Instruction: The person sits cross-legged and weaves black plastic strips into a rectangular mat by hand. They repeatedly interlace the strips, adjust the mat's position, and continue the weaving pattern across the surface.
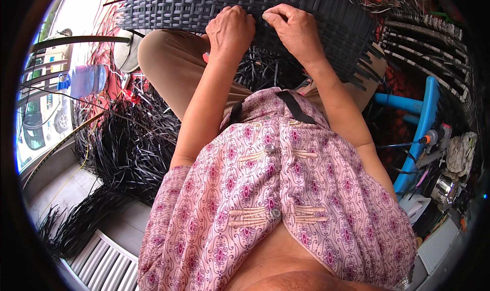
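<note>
Dk woven panel [173, 11] is seen across person's legs. Fingers of L hand [232, 33] are curled at nr edge; R hand's [297, 34] thumb & index are bent tog.; strand grip can't be told.

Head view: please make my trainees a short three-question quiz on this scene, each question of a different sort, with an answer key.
1. True or false: the bottle is on the person's left.
2. Multiple choice: the left hand and the right hand are both at: (a) the shirt; (b) the woven panel; (c) the blue frame.
3. Fill in the colour: the strips heaped on the person's left are ____.

Key: 1. True. 2. (b). 3. Black.
</note>
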`<state>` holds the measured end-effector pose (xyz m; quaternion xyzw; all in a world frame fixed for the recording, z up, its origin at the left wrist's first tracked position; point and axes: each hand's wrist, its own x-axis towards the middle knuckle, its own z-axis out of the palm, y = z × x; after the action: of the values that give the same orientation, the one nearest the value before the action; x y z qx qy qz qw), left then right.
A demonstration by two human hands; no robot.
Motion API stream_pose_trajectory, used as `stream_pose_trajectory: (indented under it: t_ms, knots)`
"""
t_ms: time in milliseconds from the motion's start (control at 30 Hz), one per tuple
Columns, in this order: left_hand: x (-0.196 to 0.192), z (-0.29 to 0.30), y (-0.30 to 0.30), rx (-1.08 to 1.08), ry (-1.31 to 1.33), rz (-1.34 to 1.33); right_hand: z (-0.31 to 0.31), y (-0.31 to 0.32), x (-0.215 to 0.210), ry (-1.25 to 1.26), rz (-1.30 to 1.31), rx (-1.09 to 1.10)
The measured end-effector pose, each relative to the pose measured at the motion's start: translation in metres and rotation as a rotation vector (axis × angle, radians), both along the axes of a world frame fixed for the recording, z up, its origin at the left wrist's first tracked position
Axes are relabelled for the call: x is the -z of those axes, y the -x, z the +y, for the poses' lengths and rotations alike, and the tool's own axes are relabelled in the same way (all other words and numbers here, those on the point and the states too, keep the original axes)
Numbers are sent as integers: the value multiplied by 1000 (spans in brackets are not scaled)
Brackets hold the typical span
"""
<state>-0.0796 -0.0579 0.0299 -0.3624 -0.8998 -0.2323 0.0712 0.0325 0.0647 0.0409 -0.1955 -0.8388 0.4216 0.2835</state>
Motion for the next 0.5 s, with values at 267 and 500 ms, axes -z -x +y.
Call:
stream_pose_trajectory:
  t_ms: [267,500]
  knots:
    - [0,-2,-3,-1,37,-5,-2,6,4,-189,-85,25]
    - [1,0,-4,-19,73,5,-1,4,8,-210,-68,34]
